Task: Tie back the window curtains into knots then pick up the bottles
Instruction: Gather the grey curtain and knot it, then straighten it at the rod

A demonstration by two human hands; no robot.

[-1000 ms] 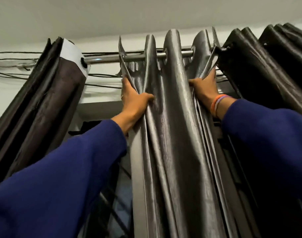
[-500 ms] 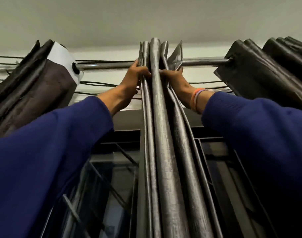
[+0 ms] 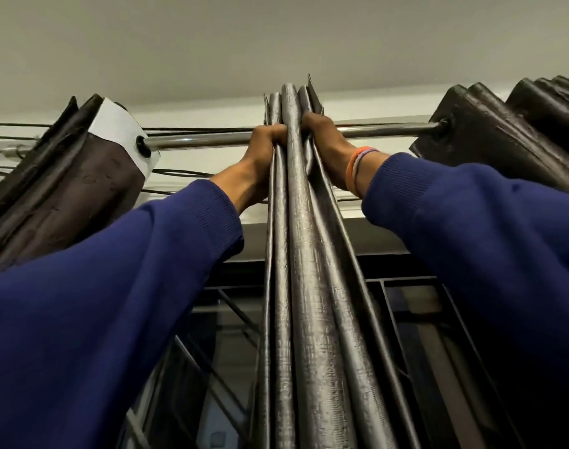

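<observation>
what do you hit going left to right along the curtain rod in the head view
bunched curtain with a white patch → bare rod → left hand → gathered middle curtain → right hand → bunched right curtain

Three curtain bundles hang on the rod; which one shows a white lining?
The left curtain bundle: its top edge folds over white; the middle and right bundles show only dark fabric.

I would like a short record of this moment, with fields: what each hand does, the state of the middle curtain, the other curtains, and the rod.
left hand: grips the left side of the middle curtain just below the rod
right hand: grips its right side, at the same height
middle curtain: gathered into a narrow bundle of folds, not knotted
side curtains: left curtain and right curtain bunched at the ends
rod: metal, bare between the bundles
wristbands: on the right wrist
</observation>
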